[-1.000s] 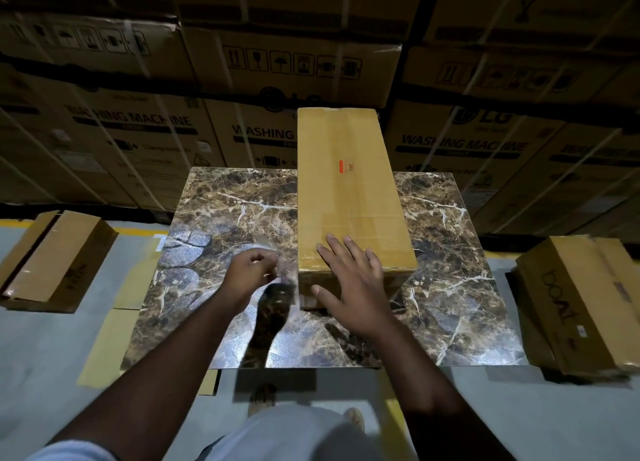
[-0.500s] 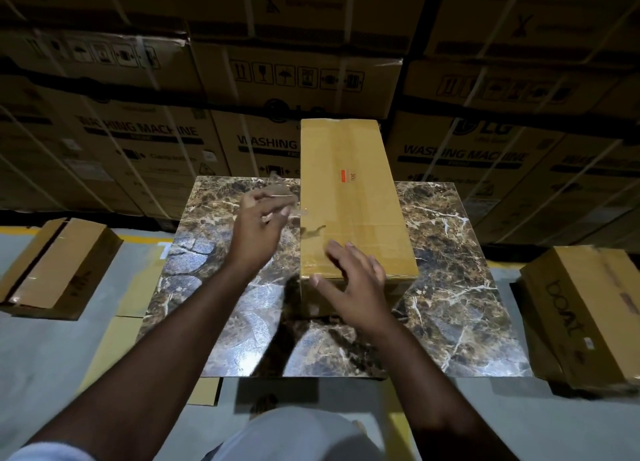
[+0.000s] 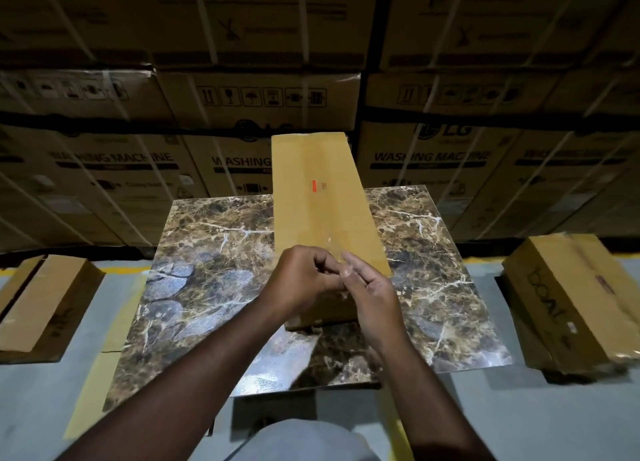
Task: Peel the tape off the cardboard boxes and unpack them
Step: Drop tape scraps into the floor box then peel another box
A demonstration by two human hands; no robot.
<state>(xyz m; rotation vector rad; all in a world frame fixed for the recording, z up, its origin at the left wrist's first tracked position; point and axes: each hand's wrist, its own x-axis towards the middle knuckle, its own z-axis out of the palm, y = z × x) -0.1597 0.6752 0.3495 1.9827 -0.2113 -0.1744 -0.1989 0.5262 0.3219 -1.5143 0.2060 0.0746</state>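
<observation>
Tape (image 3: 331, 249), clear and glossy, lies between our two hands over the near end of the long cardboard box (image 3: 320, 197). Our left hand (image 3: 301, 282) is curled almost closed, fingertips pinched together on what looks like a loose strip of it, though the film is too transparent to say for certain that it is caught. Our right hand (image 3: 369, 287) is half open, fingers extended, its index tip meeting the left fingers at the same spot; whether it grips the strip we cannot tell.

We judge the tape to be thin, limp and sticky, apt to cling to skin and fold on itself, best taken by a lifted end and drawn low along the seam. The box looks light and stiff, a plain tan carton with a small red label (image 3: 314, 186) on top, a shiny band of tape running down its middle.

It lies lengthwise on the marble-patterned bench (image 3: 214, 270), far end overhanging the back edge. A shut carton (image 3: 41, 304) lies on the floor to the left, another taped one (image 3: 575, 298) to the right, and stacked washing-machine cartons (image 3: 433, 155) wall the background.
</observation>
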